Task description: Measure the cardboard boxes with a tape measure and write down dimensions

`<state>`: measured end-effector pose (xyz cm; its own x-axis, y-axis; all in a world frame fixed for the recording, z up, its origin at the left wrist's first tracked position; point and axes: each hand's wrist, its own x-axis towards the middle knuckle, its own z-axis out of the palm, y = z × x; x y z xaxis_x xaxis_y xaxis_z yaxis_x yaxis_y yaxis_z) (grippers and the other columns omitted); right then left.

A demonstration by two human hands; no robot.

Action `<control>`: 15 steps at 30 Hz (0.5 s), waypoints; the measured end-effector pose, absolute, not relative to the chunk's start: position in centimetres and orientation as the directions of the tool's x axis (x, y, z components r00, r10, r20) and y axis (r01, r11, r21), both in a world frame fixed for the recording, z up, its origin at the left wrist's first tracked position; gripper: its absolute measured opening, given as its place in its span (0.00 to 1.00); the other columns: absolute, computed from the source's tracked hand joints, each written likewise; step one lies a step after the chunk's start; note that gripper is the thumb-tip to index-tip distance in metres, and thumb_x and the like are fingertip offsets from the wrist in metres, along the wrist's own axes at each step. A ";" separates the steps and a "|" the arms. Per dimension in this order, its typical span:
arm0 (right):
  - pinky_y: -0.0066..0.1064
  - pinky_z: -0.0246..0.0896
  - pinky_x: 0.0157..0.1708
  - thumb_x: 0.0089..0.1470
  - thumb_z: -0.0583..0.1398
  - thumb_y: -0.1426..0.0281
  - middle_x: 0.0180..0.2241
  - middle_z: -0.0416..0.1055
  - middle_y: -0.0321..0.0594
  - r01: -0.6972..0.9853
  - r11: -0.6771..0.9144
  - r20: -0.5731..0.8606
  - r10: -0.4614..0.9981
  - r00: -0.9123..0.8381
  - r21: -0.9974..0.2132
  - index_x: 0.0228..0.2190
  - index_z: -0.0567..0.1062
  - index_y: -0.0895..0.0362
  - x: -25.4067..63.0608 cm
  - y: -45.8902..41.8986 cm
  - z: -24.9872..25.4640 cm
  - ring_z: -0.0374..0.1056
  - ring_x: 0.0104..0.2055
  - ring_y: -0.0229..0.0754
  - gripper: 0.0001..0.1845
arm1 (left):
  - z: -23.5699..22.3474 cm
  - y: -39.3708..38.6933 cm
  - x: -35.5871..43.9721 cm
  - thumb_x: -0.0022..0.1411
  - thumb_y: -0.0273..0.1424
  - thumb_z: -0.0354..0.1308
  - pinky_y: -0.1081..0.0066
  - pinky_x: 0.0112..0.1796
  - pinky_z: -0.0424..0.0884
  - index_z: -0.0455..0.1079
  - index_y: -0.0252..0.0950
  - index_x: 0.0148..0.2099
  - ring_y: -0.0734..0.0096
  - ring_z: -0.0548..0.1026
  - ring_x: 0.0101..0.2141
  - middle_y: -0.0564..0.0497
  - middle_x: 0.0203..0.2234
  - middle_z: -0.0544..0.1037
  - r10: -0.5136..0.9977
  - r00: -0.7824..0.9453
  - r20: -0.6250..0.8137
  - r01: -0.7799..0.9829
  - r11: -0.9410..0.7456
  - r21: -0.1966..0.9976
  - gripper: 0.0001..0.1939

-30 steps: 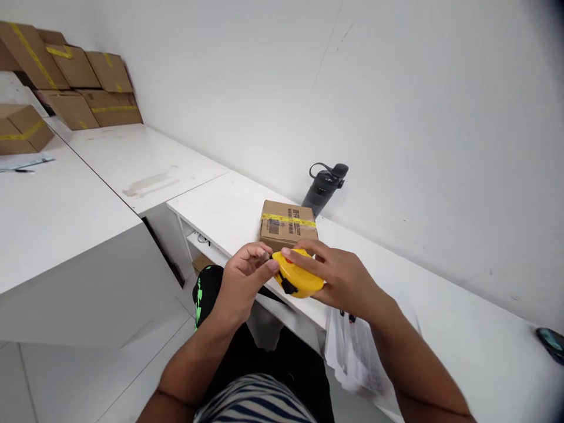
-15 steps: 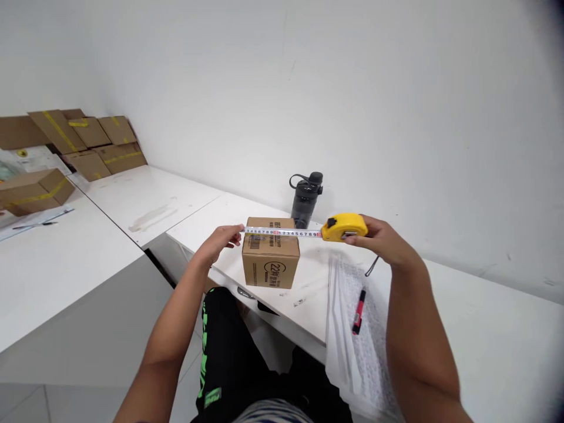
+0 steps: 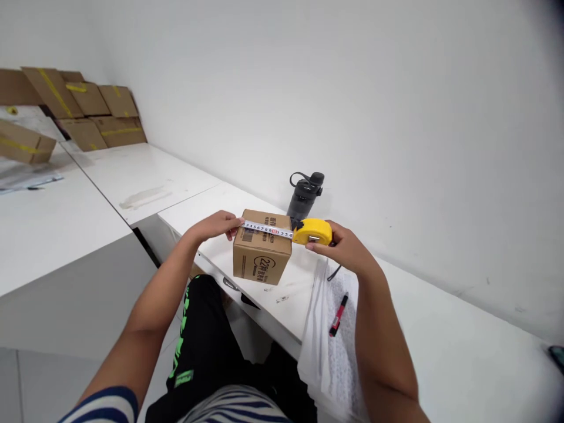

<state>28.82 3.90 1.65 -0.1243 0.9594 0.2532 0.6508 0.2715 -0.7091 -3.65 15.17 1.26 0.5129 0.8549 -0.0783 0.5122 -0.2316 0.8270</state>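
Note:
A small brown cardboard box [image 3: 261,264] with black print stands near the front edge of the white desk. Across its top lies the white blade of a yellow tape measure [image 3: 314,231]. My right hand [image 3: 346,247] grips the tape measure's case at the box's right edge, its dark wrist strap hanging below. At the box's left edge, my left hand [image 3: 218,225] pinches the blade's free end between thumb and fingers. The blade shows its numbers upward, with a red ten mark near the middle of the box.
Behind the box stands a dark water bottle [image 3: 303,197] by the wall. Right of it, a red and black marker [image 3: 338,316] lies on a stack of printed sheets [image 3: 315,346]. Several taped cartons [image 3: 118,129] are piled at the far left. A dark device [image 3: 557,356] shows at the right edge.
My right hand has moved left with the tape case, up to the box's right edge, and the blade between my hands is shorter. At far left, a carton has shifted and tilted.

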 end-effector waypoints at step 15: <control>0.33 0.53 0.21 0.58 0.54 0.50 0.19 0.76 0.44 0.978 0.135 0.402 0.914 -0.061 -0.158 0.62 0.60 0.63 15.8 -2.2 -0.4 0.73 0.20 0.53 0.40 | 3.2 19.8 4.4 0.63 0.50 0.47 0.53 0.50 0.64 0.70 0.34 0.46 0.44 0.70 0.52 0.34 0.52 0.74 0.924 0.380 -0.038 0.872 -0.344 0.348 0.25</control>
